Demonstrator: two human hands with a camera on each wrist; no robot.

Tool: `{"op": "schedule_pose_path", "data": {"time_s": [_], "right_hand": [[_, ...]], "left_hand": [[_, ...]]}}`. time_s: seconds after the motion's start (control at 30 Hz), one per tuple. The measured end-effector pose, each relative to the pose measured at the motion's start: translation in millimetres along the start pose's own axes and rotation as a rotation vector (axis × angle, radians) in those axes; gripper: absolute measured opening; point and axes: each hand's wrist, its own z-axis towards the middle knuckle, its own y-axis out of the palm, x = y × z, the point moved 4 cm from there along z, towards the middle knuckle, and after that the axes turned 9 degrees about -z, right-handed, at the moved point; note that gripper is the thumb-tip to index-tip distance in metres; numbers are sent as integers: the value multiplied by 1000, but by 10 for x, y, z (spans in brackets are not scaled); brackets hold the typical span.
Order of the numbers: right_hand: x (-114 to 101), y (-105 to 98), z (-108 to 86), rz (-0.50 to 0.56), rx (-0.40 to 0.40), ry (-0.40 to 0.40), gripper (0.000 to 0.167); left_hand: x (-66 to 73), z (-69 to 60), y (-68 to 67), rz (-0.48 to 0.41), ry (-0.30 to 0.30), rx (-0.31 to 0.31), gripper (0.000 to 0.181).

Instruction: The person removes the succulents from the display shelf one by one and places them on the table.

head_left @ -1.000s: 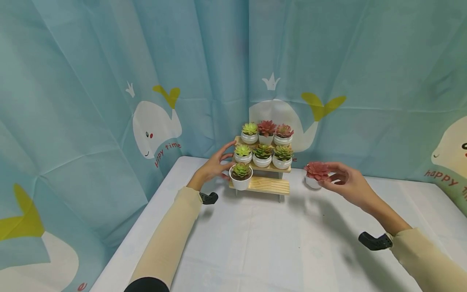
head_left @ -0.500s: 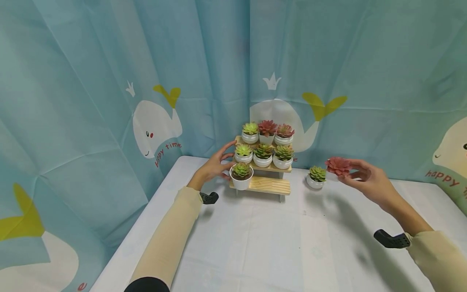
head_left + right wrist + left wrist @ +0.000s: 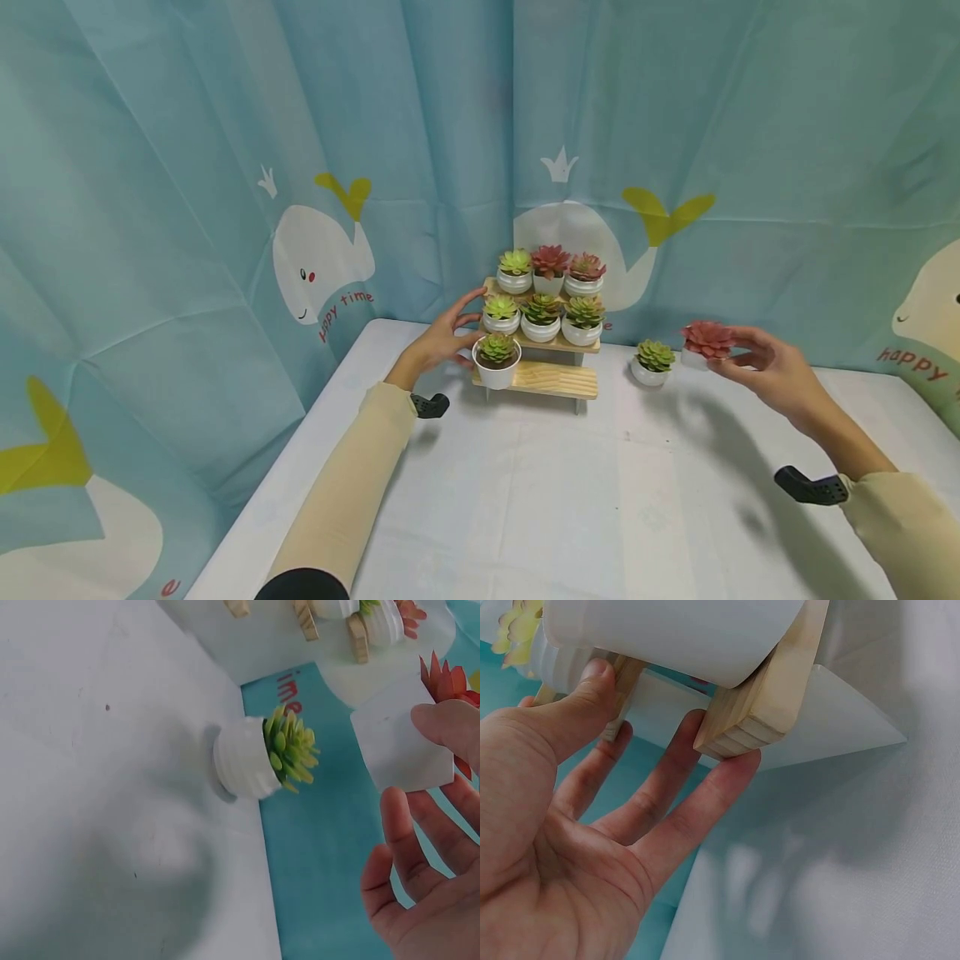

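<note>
Your right grip pinches the red succulent near the back edge of the bench; spread left grip touches the stand, probably steadying it.

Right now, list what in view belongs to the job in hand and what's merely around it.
Seemingly part of the job:
red succulent in the right hand; lone green succulent; wooden stand; its seven potted succulents.

Background:
whale-print curtain; white table; black wrist devices.

head — high, forward-down | wrists — close, sideways | all share: wooden stand
</note>
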Motion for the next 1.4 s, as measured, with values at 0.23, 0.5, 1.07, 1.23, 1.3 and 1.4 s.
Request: {"op": "schedule_pose_path", "data": {"time_s": [0.23,0.5,1.07,1.23,1.3,1.4], "right_hand": [[119,-27,9,-14,-19,35,56],[299,-16,44,-2,-43,71,71],[666,170,70,74,-52,84,69],[714,209,83,42,-63,96,74],[727,225,88,18,-79,107,76],[746,247,96,-30,-106,125,78]], "left_hand": [[-3,-3,-2,-3,-7,4,80],[-14,0,0,-3,-4,-2,80],[-7,-1,-11,-2,8,-2,79],[-7,2,-6,-6,3,-8,80],[-6,2,-2,-7,4,-9,80],[-4,-4,1,-7,12,-7,80]]}}
